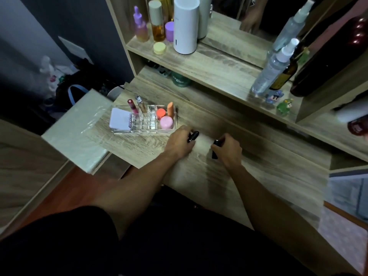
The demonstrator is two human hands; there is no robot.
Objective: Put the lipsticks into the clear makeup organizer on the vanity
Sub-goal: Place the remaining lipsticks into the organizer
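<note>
Left hand (179,143): grip closed on black lipstick (193,136), long axis tilted up-right. Right hand (229,148): grip closed on second black lipstick (215,150), axis near upright over worktop (258,176). Clear makeup organizer (144,121) lies up-left of both grips; left hand nearer, just beside its corner.

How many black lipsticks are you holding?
2. One black lipstick is in the left hand, one black lipstick in the right hand, both over the vanity. More may be hidden.
</note>
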